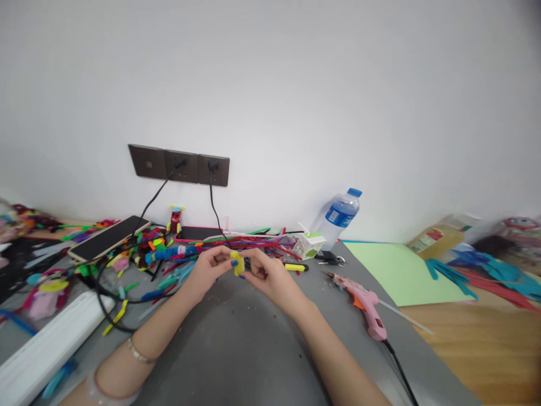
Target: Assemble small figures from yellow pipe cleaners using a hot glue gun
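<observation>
A small yellow fuzzy piece, which looks like bent pipe cleaner, is pinched between my two hands above the grey table. My left hand grips its left side with thumb and fingertips. On the other side, my right hand holds it between thumb and index finger, the remaining fingers curled in. Blue shows on the nails. Just behind my right hand lies a yellow and black utility knife. Red and purple pipe cleaners lie in a heap behind both hands.
A pink glue gun with a black cord lies to the right. A water bottle leans at the wall beside a small drink carton. To the left are a phone, a white bar, looping cables and pipe-cleaner figures.
</observation>
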Tool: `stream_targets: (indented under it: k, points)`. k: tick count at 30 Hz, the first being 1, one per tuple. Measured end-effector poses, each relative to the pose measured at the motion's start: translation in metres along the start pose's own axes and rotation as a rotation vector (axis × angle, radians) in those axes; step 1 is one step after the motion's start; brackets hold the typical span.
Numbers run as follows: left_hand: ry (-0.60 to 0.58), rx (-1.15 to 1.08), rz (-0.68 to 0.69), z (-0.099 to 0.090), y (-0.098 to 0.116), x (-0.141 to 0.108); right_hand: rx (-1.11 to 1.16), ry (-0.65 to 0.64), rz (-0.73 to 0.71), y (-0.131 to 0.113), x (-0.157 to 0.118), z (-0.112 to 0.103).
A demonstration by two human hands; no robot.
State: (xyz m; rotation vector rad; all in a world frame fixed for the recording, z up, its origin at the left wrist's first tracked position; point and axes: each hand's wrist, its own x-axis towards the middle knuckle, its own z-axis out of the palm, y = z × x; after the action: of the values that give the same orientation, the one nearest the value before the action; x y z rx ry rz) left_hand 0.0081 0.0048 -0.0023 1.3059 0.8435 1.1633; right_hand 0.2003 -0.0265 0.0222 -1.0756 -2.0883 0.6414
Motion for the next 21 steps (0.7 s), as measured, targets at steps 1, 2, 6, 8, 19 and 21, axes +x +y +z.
stream_targets:
  k: [1, 2, 6, 8, 19, 21]
  points:
    - [-0.001, 0.001, -0.002, -0.0002, -0.0002, 0.0001, 0.004, -0.001, -0.002, 0.0000, -0.0001, 0.0000]
    - [-0.002, 0.003, -0.004, -0.0004, -0.0006, 0.0001, 0.006, -0.002, -0.003, 0.0001, -0.0003, 0.0001]
    - [-0.009, 0.005, -0.002, -0.0015, -0.0024, 0.0005, 0.010, -0.002, -0.005, 0.0002, -0.0006, 0.0000]
    - [-0.013, 0.007, 0.001, -0.0015, -0.0027, 0.0004, 0.006, -0.004, 0.002, 0.0001, -0.0007, -0.0002]
    - [-0.013, 0.021, 0.005, -0.0008, -0.0012, -0.0001, -0.005, 0.000, -0.005, -0.0008, 0.0000, 0.0001]
    - [-0.013, 0.029, 0.002, -0.0012, -0.0017, -0.0002, -0.004, -0.003, -0.002, -0.0005, 0.0000, 0.0001]
